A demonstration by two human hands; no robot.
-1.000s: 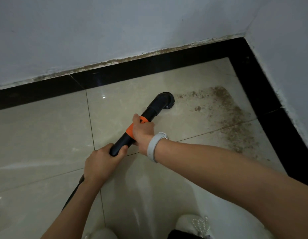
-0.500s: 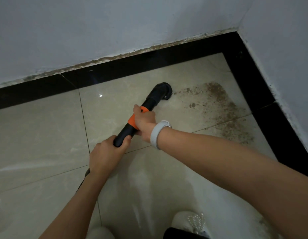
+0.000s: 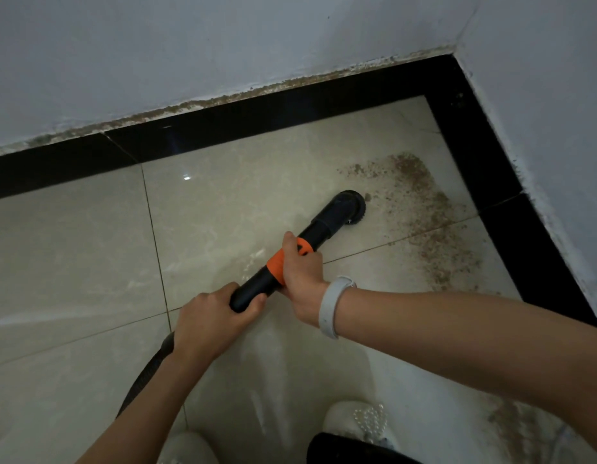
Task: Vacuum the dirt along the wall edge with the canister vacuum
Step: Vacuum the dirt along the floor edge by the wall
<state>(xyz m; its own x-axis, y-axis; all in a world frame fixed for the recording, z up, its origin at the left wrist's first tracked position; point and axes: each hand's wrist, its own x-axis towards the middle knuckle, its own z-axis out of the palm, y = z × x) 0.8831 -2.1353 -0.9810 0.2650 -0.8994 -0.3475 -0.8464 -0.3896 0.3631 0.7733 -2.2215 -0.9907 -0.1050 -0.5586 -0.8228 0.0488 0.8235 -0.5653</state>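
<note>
A black vacuum wand (image 3: 318,231) with an orange band slants across the beige floor tiles. Its round brush nozzle (image 3: 352,205) rests on the floor at the left edge of a brown dirt patch (image 3: 431,216) that lies along the right-hand wall. My right hand (image 3: 300,262) grips the wand at the orange band; a white wristband is on that wrist. My left hand (image 3: 211,318) is closed around the wand's lower end, where the dark hose (image 3: 146,373) runs off down and left under my forearm.
A black skirting tile (image 3: 290,108) lines both grey walls, which meet in a corner (image 3: 456,53) at upper right. A crusty brown line tops the skirting. My two pale shoes (image 3: 360,421) are at the bottom edge. More faint dirt lies at lower right (image 3: 511,420).
The nozzle has moved right and toward me, from the patch's upper left edge to its left middle. Both hands moved with the wand. The scattered dirt by the nozzle looks thinner.
</note>
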